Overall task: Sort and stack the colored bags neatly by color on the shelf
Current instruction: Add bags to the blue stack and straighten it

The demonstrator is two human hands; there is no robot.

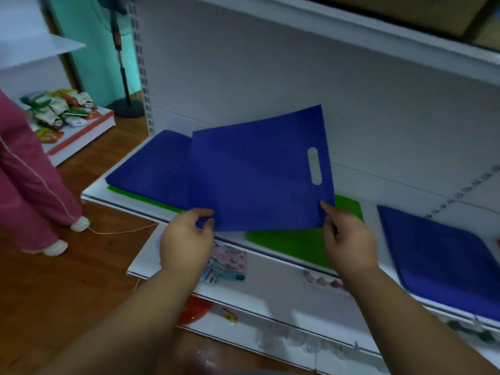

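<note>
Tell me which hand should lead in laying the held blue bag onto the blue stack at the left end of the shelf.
Left, probably. The left hand pinches the held blue bag at its lower left corner, right beside the left blue stack. The right hand pinches the opposite corner, over the green bag, farther from that stack.

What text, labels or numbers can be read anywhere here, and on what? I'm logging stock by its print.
No text here can be read.
Colourful snack packets on the low side shelf: printing too blurred.
Pink and teal printed packets on the lower white shelf: too blurred.
Plain blue non-woven bag held up by both hands: no print visible.
Flat green bags on the shelf: no print visible.
</note>
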